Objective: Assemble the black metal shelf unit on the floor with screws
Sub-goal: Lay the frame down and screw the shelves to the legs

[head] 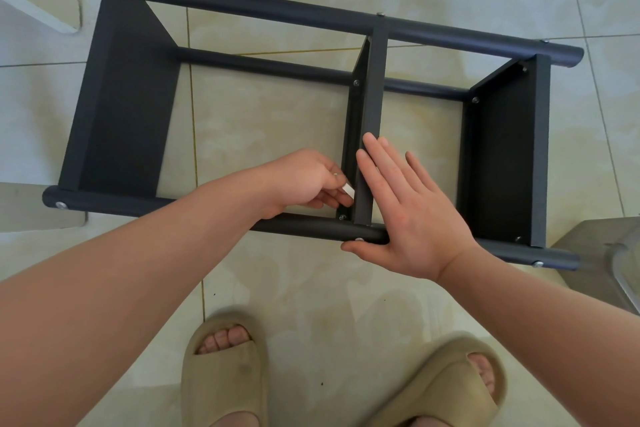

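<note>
The black metal shelf unit point(131, 97) lies on its side on the tiled floor, its round posts running left to right. Three shelf panels stand between the posts. My right hand point(405, 211) rests flat with straight fingers on the middle shelf point(372, 94) and the near post point(304, 224), the thumb under the post. My left hand point(308, 182) is curled just left of the middle shelf, pinching a small white tool point(347, 190) near a screw point(342, 217) at the shelf's lower corner. Silver screw heads show at several joints.
My two feet in tan slippers point(225, 367) stand close to the near post. Pale furniture legs point(45, 0) sit at the far left. A grey stool with a clear container point(620, 267) is at the right edge.
</note>
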`<action>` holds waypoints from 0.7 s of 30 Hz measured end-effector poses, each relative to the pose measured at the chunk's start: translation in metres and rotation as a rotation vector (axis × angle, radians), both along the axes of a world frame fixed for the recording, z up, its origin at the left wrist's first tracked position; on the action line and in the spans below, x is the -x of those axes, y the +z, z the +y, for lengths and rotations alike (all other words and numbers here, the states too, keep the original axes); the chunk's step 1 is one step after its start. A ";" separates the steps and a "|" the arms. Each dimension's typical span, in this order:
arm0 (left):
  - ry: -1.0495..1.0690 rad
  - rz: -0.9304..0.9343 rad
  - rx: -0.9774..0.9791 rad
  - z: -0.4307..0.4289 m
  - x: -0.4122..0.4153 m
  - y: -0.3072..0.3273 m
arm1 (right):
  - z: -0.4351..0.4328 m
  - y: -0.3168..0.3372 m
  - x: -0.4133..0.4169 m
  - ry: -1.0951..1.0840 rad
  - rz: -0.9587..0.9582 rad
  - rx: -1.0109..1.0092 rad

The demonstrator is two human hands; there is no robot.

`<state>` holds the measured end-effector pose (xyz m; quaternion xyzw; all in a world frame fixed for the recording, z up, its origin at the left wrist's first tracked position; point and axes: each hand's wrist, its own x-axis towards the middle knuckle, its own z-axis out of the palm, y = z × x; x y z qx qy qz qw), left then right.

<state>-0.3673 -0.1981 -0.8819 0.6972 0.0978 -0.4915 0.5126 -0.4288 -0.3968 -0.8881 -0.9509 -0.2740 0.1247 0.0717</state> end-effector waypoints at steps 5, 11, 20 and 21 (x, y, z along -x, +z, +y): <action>-0.088 -0.035 -0.007 0.007 -0.001 0.002 | 0.000 0.001 0.000 0.000 0.007 0.012; -0.186 -0.067 -0.018 0.014 0.000 0.006 | 0.000 0.001 0.000 -0.002 0.012 0.011; -0.277 -0.097 -0.042 0.018 0.003 0.005 | 0.000 0.002 0.000 -0.003 0.009 0.006; -0.290 -0.109 -0.044 0.018 0.004 0.005 | 0.000 0.001 0.000 -0.003 0.008 0.007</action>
